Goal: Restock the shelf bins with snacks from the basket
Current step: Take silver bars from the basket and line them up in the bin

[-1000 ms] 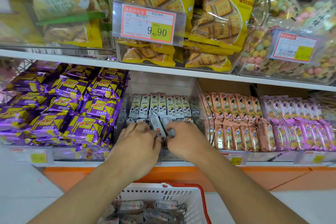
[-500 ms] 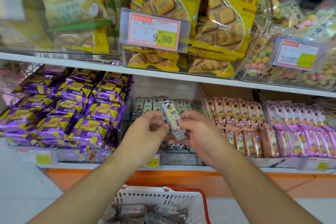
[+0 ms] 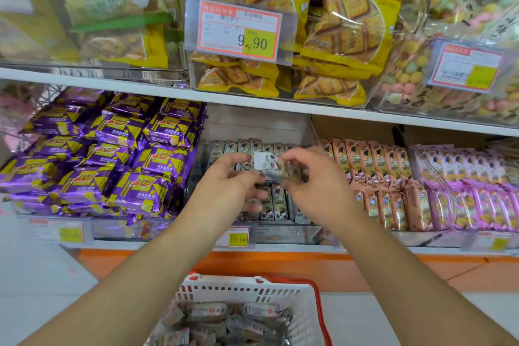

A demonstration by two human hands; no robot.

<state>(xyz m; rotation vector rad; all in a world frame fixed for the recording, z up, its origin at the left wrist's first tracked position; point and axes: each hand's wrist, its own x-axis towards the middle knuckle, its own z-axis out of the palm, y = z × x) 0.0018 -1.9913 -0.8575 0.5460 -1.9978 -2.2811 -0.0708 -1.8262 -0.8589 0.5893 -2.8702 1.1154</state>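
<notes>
A small grey-white snack packet (image 3: 270, 166) is held sideways in the air in front of the clear middle bin (image 3: 289, 230) on the lower shelf. My left hand (image 3: 230, 191) pinches its left end and my right hand (image 3: 311, 185) grips its right end. Behind and below the hands, rows of the same grey packets (image 3: 276, 203) stand upright in that bin. Below, a white basket (image 3: 252, 293) with a red rim holds several dark wrapped snacks (image 3: 224, 320).
Purple packets (image 3: 112, 160) fill the bin to the left, orange packets (image 3: 376, 177) and pink packets (image 3: 477, 191) the bins to the right. The upper shelf (image 3: 252, 101) carries yellow cracker bags (image 3: 337, 36) and a 9.90 price tag (image 3: 240, 29). White floor surrounds the basket.
Both hands rose from the front of the middle bin, lifting one packet. It has turned from upright to lying sideways between the hands.
</notes>
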